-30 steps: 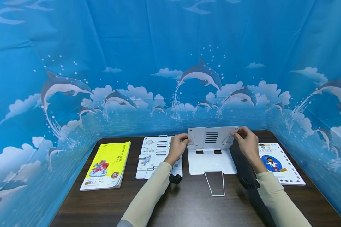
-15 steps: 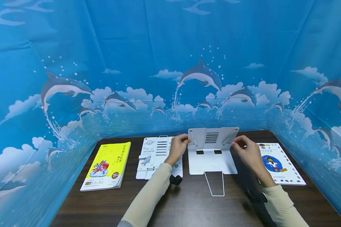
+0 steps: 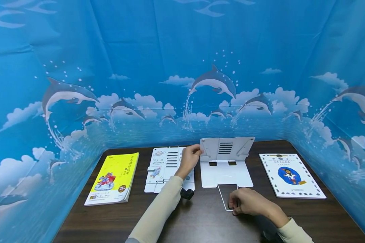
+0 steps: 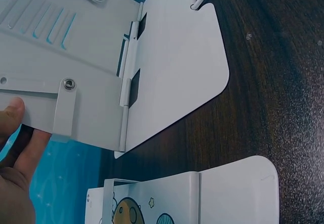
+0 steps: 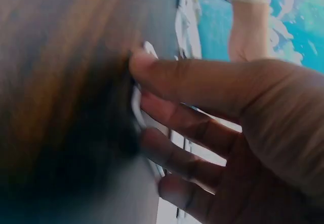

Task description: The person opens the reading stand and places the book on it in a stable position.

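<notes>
A white metal book stand (image 3: pixel 226 172) stands unfolded on the table, its slotted panel (image 3: pixel 226 148) raised at the back. My left hand (image 3: pixel 189 160) pinches the panel's left edge; the left wrist view shows the thumb on the near face and fingers behind. At the front, a thin wire leg (image 3: pixel 222 197) extends flat from the stand's base. My right hand (image 3: pixel 249 201) pinches the end of this leg between thumb and curled fingers, blurred in the right wrist view. Partly behind my left forearm lies a folded "Tiny universe" book stand (image 3: pixel 161 165).
A yellow book (image 3: pixel 114 175) lies at the left of the dark wooden table (image 3: pixel 207 222). At the right is a white book (image 3: pixel 292 175) with a round blue picture. A blue dolphin-print curtain (image 3: pixel 158 84) encloses the back and sides.
My right hand has left the panel's right side and come down toward me to the wire leg, uncovering the white book. My left hand stays on the panel.
</notes>
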Demonstrator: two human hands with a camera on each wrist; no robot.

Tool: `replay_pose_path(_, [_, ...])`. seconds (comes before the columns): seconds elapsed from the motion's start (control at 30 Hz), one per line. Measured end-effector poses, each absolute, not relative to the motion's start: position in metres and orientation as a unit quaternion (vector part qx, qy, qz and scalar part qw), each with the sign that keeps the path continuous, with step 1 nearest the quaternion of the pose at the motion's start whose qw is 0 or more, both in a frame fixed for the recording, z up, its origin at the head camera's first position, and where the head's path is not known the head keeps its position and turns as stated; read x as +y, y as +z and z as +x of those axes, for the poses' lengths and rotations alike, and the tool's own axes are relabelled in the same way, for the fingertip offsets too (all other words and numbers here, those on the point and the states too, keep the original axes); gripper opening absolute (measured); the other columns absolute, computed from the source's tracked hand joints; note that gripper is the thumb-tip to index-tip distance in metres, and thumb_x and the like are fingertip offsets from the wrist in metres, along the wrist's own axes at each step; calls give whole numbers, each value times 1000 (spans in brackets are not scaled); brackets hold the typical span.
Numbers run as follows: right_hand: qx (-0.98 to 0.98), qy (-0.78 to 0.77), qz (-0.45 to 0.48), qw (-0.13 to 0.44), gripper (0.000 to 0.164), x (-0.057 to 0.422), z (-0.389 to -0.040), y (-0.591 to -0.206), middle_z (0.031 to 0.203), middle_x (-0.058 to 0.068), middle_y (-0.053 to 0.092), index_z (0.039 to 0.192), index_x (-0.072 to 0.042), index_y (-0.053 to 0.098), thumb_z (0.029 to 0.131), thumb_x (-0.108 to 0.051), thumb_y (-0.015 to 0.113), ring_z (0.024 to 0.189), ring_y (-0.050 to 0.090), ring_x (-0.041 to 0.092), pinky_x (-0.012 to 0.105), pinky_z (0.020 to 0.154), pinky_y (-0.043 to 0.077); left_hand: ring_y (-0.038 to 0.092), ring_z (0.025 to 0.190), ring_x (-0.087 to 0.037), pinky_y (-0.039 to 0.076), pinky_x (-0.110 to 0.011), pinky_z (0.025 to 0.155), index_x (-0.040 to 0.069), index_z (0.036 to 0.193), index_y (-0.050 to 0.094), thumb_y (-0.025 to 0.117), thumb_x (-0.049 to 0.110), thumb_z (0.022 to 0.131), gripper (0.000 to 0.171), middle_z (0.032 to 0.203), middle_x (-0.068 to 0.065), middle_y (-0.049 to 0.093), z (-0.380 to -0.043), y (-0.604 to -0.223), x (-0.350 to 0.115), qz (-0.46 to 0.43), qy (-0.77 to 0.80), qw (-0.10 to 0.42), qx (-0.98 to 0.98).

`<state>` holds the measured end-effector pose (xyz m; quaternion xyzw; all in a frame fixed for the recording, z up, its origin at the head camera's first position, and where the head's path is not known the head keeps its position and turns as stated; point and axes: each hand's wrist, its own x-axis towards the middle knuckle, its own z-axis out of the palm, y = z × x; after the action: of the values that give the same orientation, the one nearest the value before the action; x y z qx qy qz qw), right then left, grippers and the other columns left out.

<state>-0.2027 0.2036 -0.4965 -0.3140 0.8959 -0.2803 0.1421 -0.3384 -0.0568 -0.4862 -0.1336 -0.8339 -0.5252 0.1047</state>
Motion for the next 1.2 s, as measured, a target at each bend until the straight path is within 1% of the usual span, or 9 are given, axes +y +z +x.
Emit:
replay_pose_path(0.2, [899,-258,-335,112,27,199,-199,-498,69,-20,57,77,-24,69,77,-1,82,62,48,-7,20,57,43,73,95,-15,57,-28,76,11,113,81,70,9,102,16,110,-5,82,-337,-486,-57,-133,-523,106,-835])
replay_pose_path(0.4, [895,-253,-348,114,26,201,-201,-500,68,-20,56,77,-25,67,77,-4,81,62,48,-8,18,57,42,72,95,-14,55,-27,76,11,114,82,70,9,102,17,111,-5,81,-337,-486,-55,-131,-524,100,-836])
replay_pose_path(0.5, [896,-245,-354,106,26,200,-202,-498,68,-20,55,76,-27,65,74,-5,80,61,47,-8,17,56,41,71,94,-14,55,-27,76,11,114,82,70,9,102,17,110,-5,81,-337,-485,-55,-130,-525,99,-835])
replay_pose_path(0.63, [895,-260,-339,130,26,199,-205,-489,68,-18,55,77,-27,64,74,-6,79,61,47,-5,19,57,39,72,95,-15,56,-28,76,11,113,82,70,8,102,17,110,-6,81,-337,-486,-56,-129,-531,99,-832])
replay_pose_path(0.73, [892,-283,-315,155,23,200,-211,-479,70,-15,55,80,-25,64,76,-8,79,63,48,-2,20,58,39,73,97,-16,58,-30,79,11,113,82,70,8,102,17,110,-6,81,-337,-487,-56,-129,-532,101,-830])
replay_pose_path(0.83, [890,-306,-300,159,20,202,-218,-471,73,-14,54,83,-22,65,79,-9,78,66,50,0,21,60,39,74,99,-17,59,-32,81,10,114,82,70,7,102,17,111,-6,81,-337,-487,-57,-129,-532,102,-831])
replay_pose_path(1.0, [890,-344,-278,107,16,209,-230,-465,79,-10,56,88,-18,65,84,-6,75,73,52,2,23,64,43,73,99,-17,59,-32,81,9,115,82,70,7,101,17,112,-7,81,-336,-487,-56,-126,-530,99,-833])
replay_pose_path(1.13, [896,-370,-245,18,8,213,-239,-471,87,-8,63,96,-13,69,95,-8,74,78,55,3,24,67,50,73,98,-15,58,-29,80,10,116,81,70,8,102,18,113,-7,81,-338,-487,-56,-122,-528,94,-835])
replay_pose_path(1.2, [900,-371,-225,-26,5,214,-243,-479,91,-7,66,101,-10,70,98,-9,74,81,58,4,24,70,54,73,98,-15,58,-28,79,9,116,81,71,9,102,18,113,-7,81,-338,-487,-57,-120,-528,94,-836])
